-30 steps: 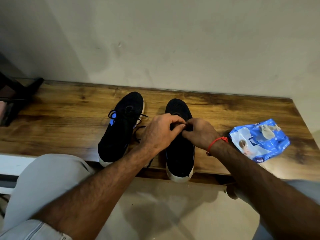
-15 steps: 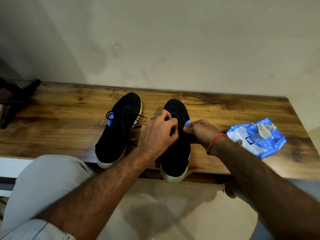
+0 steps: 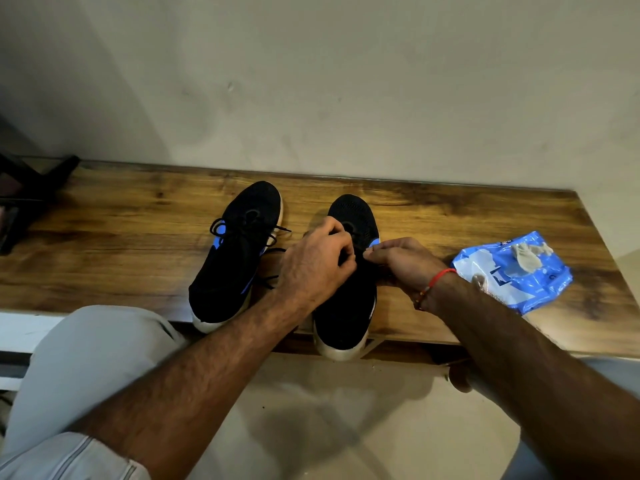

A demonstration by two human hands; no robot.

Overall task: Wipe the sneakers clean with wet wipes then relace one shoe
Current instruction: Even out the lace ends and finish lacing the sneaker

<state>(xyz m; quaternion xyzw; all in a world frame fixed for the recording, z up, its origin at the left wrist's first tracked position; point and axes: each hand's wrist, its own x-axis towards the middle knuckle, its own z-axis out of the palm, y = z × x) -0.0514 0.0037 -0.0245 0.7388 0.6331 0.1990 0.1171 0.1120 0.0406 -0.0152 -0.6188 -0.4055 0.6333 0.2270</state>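
Note:
Two black sneakers with white soles stand on a wooden bench (image 3: 114, 237), toes toward the wall. The left sneaker (image 3: 235, 258) has its black lace tied loosely. Both my hands work over the middle of the right sneaker (image 3: 346, 306). My left hand (image 3: 315, 261) has its fingers curled over the lacing area and pinches the black lace. My right hand (image 3: 401, 258), with a red thread at the wrist, pinches the lace from the right side. The lace itself is mostly hidden under my fingers.
A blue wet wipe pack (image 3: 512, 268) lies on the bench right of the sneakers, with a crumpled used wipe (image 3: 526, 254) on top. A dark object (image 3: 24, 199) stands at the bench's left end. A plain wall rises behind; my knees are below.
My hands have drawn slightly apart over the right sneaker; the right hand slid to the shoe's right side while the left stays on the lacing. The sneakers and pack have not moved.

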